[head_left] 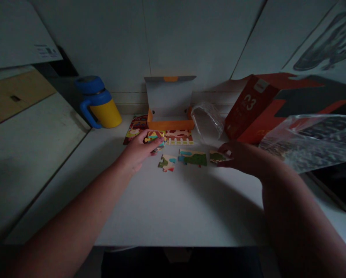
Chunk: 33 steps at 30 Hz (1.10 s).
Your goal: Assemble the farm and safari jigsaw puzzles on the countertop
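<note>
My left hand (136, 150) is closed around a small stack of colourful puzzle pieces (156, 136), thumb on top. Fingertips of my right hand (239, 158) pinch the right end of a green puzzle piece (215, 156) on the table. Just left of that piece lies a pair of joined-looking green and blue puzzle pieces (194, 158). Farther left, apart from them, is a single puzzle piece (167, 162) in white, green and red. Behind the stack, a picture strip (178, 135) with a cow pattern and white fence lies flat, partly covered by my left hand.
An open orange box (170, 124) stands at the back, beside a clear plastic wrapper (209, 119). A blue and yellow mug (105, 108) is at the back left. On the right stand a large red box (248, 104) and crinkled clear plastic packaging (314, 143). The table's front edge (178, 245) is near my body.
</note>
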Each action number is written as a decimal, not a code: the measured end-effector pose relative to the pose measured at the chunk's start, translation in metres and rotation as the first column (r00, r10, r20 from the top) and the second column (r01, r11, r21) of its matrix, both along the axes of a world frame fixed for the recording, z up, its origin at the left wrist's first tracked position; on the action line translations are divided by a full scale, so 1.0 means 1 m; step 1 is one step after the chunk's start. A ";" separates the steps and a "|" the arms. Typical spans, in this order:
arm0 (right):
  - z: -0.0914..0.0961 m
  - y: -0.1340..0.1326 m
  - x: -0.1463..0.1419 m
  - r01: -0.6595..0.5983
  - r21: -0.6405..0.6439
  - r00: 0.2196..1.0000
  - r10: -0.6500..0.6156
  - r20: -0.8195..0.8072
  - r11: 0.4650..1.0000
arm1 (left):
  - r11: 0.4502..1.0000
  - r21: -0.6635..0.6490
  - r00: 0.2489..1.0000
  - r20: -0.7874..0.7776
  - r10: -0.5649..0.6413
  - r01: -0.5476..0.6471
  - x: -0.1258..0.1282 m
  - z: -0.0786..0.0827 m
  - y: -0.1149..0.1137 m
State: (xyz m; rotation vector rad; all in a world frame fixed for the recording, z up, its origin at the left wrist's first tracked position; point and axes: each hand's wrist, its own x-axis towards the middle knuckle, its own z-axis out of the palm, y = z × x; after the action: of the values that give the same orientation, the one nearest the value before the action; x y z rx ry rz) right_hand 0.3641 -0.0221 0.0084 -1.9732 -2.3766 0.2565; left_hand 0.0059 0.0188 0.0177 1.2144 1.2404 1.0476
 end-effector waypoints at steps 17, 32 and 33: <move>0.008 0.001 -0.062 -0.010 -0.148 0.683 -0.101 -0.723 0.989 | 0.979 0.105 0.977 0.141 0.160 -0.175 -0.020 -0.023 0.035; 0.006 0.010 -0.189 -0.150 0.203 0.956 0.195 -0.220 0.968 | 0.973 0.130 0.964 0.215 0.158 -0.189 -0.017 -0.023 0.032; 0.005 0.007 -0.183 -0.193 0.193 0.954 0.230 -0.194 0.962 | 0.975 0.122 0.968 0.194 0.159 -0.184 -0.016 -0.023 0.032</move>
State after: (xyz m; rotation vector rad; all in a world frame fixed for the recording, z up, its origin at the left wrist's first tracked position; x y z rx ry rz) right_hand 0.1808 -0.0149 0.0136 -1.5334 -2.3789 0.2482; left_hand -0.0106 0.0506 -0.0056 1.1000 1.1590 1.3624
